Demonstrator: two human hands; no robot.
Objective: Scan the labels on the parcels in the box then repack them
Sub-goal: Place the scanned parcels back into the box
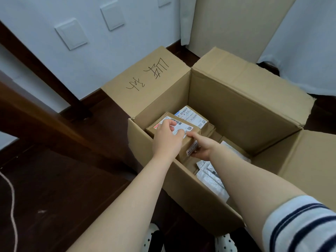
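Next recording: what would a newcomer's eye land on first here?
Two bare hands on a small brown parcel inside the big open cardboard box, at its left wall: the left hand holds its labelled top, the right hand grips its near corner. Then the black handwriting on the far-left flap, and white mailers in the box near the right forearm.

Setting: a lived-in room of a home.
Floor: dark wood boards, open carton standing on them.
Wall: pale painted wall with three white wall plates.
Furnishing: dark wooden frame at left; white curtain reaching the floor at right.
Footwear: dotted slippers.
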